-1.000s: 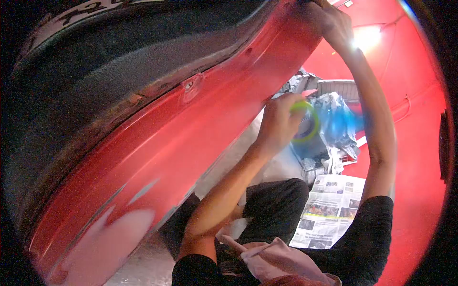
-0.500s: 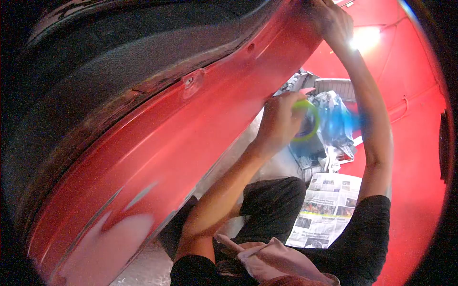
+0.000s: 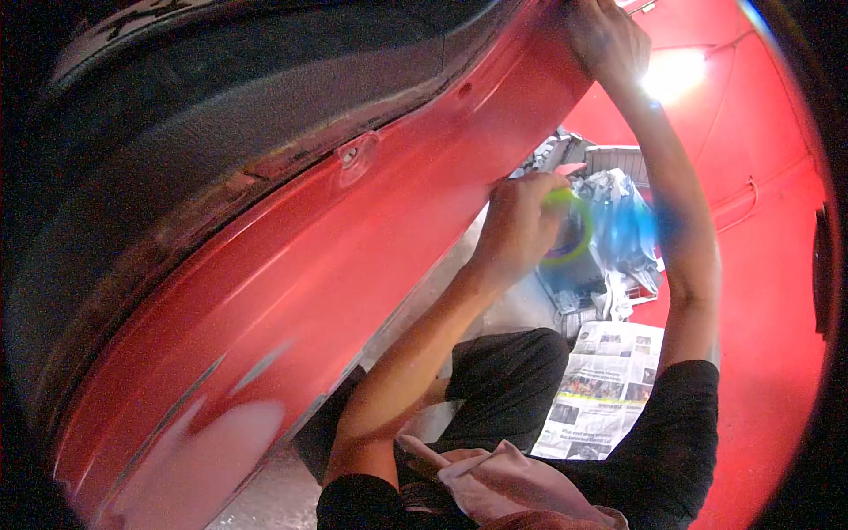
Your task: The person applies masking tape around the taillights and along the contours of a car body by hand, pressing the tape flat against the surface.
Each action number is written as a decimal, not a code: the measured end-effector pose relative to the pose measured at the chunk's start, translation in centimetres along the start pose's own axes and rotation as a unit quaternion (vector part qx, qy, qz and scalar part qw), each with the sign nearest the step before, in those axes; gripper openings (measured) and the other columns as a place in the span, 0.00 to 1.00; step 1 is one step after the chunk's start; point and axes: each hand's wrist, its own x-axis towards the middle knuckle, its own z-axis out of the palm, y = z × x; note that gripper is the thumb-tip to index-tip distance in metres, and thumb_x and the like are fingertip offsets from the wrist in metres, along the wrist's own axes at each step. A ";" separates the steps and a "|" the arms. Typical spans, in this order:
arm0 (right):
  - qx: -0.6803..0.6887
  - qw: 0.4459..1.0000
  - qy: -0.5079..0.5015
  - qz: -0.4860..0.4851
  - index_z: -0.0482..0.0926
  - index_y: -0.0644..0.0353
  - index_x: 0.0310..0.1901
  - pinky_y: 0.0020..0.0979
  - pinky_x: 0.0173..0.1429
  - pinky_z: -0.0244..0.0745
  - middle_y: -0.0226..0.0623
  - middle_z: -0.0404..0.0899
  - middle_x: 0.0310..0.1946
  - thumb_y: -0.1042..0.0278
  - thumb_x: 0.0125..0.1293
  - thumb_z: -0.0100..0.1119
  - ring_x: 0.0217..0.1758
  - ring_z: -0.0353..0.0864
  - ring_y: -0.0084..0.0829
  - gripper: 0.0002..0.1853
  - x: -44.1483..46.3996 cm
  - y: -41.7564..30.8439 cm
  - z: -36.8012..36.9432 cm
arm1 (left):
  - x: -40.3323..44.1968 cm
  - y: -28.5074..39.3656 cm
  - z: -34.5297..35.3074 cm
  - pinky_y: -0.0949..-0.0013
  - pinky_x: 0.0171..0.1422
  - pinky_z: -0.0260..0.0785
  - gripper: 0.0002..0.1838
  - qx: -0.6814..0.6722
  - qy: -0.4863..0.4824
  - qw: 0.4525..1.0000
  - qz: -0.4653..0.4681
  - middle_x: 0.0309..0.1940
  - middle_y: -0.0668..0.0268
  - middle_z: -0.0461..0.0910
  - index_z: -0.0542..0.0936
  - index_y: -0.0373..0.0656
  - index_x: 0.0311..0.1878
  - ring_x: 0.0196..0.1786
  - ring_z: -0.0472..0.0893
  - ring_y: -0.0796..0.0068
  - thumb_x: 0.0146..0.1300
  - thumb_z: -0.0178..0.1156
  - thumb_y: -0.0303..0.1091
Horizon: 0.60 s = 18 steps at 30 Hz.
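A red car door [image 3: 353, 256] with black inner trim [image 3: 221, 124] slants across the left half of the view. My left hand [image 3: 517, 221] is closed beside its lower edge, holding a yellow-green roll of tape [image 3: 581, 231], which is blurred. Higher up, my right hand [image 3: 611, 42] has its fingers bent round the far end of the door's edge. Those fingertips are partly hidden, and I cannot tell whether anything thin lies under them. A pale, dull patch [image 3: 212, 455] shows on the red paint at the lower left.
Printed newspaper [image 3: 596, 389] lies beside my bent knee [image 3: 508, 380]. Beyond the tape, a grey crate [image 3: 616, 159] holds crumpled paper and blue plastic [image 3: 623, 216]. A red surface [image 3: 768, 291] rises at the right, with a bright lamp glare [image 3: 673, 75] on it. Pink cloth [image 3: 512, 486] hangs close below me.
My right hand and forearm have shifted slightly left. The left hand and the tape roll stay nearly in place.
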 end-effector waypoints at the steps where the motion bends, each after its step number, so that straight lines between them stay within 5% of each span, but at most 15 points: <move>1: 0.000 1.000 0.001 0.000 0.73 0.59 0.46 0.51 0.40 0.83 0.49 0.79 0.45 0.70 0.65 0.65 0.41 0.87 0.53 0.12 0.0 0.0 -0.1 | 0.0 0.0 -0.1 0.61 0.55 0.80 0.13 0.006 -0.001 1.000 0.003 0.45 0.48 0.90 0.86 0.31 0.52 0.48 0.91 0.59 0.68 0.69 0.28; 18: 0.006 0.999 0.025 0.029 0.73 0.60 0.46 0.52 0.41 0.82 0.49 0.79 0.39 0.70 0.69 0.61 0.41 0.85 0.54 0.09 0.1 -0.5 0.6 | -0.1 -0.7 0.0 0.60 0.55 0.80 0.14 0.020 -0.001 1.000 0.010 0.46 0.47 0.90 0.86 0.31 0.53 0.48 0.91 0.58 0.68 0.70 0.29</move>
